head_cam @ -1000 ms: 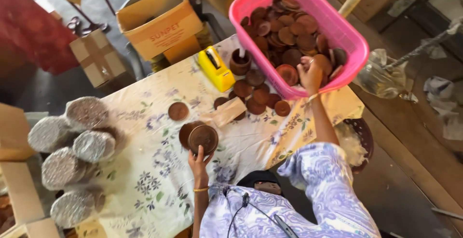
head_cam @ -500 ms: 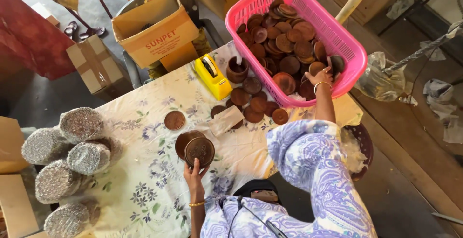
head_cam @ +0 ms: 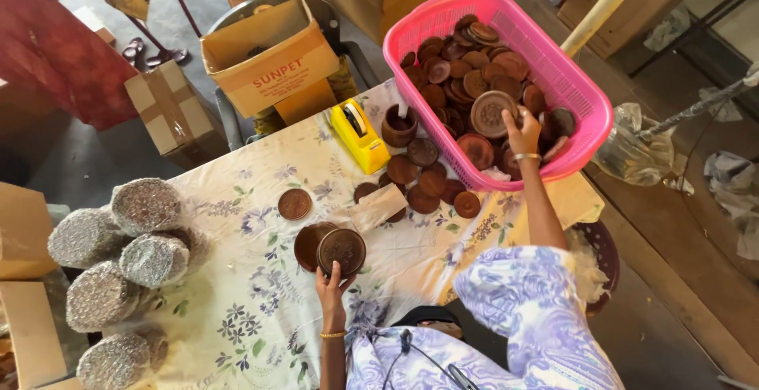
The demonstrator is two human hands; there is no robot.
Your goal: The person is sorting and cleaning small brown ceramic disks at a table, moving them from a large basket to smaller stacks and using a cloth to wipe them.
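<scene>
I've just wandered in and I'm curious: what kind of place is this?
Probably a small packing workshop for clay dishes: a pink basket full of them, wrapped bundles stacked on the table, cardboard boxes and a yellow tape dispenser nearby.

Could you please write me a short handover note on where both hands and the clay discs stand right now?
Left hand: holding a round brown disc upright on edge on the floral tablecloth, in front of a second disc.
Right hand: inside the pink basket, gripping a large patterned disc.
Things: the basket is full of brown clay discs; a loose pile lies beside it near the yellow tape dispenser; one single disc lies apart.
Done: several wrapped rolls sit at the table's left end.
Left: the basket's contents and the loose pile are unwrapped.
</scene>
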